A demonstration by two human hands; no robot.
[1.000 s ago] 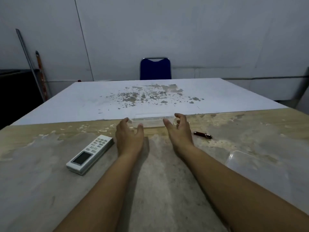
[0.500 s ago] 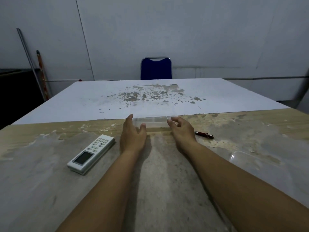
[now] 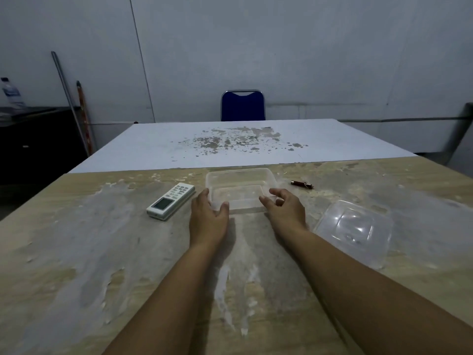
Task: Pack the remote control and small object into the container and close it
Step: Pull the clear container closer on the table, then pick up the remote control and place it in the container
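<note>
Clear container [image 3: 240,190]: open-topped, empty, on the worn tabletop [image 3: 102,252], between the hands; left hand [image 3: 208,219] cups its near-left corner, right hand [image 3: 285,211] rests at its near-right corner, fingers loosely curled, neither closed around it. Remote control [image 3: 170,201]: just left of the left hand. Small dark object [image 3: 302,184]: beyond the right hand; clear lid [image 3: 354,231]: right of it.

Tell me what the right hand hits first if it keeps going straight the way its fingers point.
The right hand points forward and slightly left, so it would likely meet the near right corner of the clear plastic container first; its fingertips look almost on it already.
</note>
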